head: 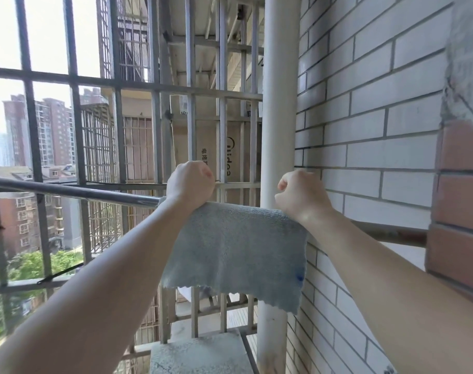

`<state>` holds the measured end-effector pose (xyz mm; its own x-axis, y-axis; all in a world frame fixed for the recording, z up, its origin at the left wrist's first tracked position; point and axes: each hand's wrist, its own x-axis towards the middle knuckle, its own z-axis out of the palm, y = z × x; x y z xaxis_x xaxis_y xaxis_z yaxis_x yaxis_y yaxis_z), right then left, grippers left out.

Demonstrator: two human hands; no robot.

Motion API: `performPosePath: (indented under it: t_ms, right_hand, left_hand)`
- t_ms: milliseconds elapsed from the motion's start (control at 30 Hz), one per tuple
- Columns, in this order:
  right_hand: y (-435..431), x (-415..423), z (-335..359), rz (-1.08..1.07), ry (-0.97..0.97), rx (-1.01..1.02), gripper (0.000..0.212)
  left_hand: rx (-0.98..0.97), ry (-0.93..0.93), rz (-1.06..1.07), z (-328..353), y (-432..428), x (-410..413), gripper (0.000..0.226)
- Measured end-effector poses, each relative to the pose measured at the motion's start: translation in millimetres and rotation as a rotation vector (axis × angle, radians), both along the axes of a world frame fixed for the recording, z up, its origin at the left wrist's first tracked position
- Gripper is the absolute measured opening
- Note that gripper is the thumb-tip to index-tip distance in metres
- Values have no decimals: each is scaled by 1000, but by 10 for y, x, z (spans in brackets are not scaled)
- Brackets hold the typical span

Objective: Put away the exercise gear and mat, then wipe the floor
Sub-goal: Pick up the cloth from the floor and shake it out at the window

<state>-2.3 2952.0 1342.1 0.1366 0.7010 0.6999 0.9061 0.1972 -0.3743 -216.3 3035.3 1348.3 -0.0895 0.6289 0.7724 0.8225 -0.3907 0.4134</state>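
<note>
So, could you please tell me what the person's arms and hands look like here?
The left hand and right hand are bare, with no gloves. There is no watch or band on either wrist. Both forearms are bare too, with no sleeve in view.

Cloth (pixel 234 249) hangs over rail (pixel 68 190), toward rail's right end, before upright pipe (pixel 277 103). Left hand (pixel 191 182) at cloth's top left corner, right hand (pixel 300 197) at top right corner; both seem to grip fold on rail, fingers hidden. Brick wall (pixel 378 130) right of pipe, rail meets it. Grille (pixel 76 82) behind rail; box (pixel 211 149) behind grille. Ledge (pixel 200 354) below cloth.
</note>
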Motion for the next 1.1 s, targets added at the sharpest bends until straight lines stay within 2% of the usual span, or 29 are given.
performPosePath:
  t_ms: [200, 467, 600, 733, 833, 1100]
  right_hand:
    - [-15, -4, -75, 15, -13, -17, 18]
    - [-183, -15, -39, 34, -11, 22, 13]
    - [-299, -27, -76, 49, -52, -8, 11]
    - [-394, -34, -122, 46, -99, -50, 13]
    - [-442, -12, -159, 51, -119, -87, 12]
    - [-450, 22, -212, 54, -163, -14, 16]
  left_hand:
    - [-9, -19, -12, -51, -55, -66, 22]
    - [-14, -62, -50, -214, -247, -229, 13]
    - [-7, -20, -34, -284, -328, -298, 20]
    - [-82, 43, -21, -364, -422, -328, 38]
    - [-119, 53, -31, -407, -494, -318, 36]
    - [-12, -24, -9, -489, -497, -360, 31]
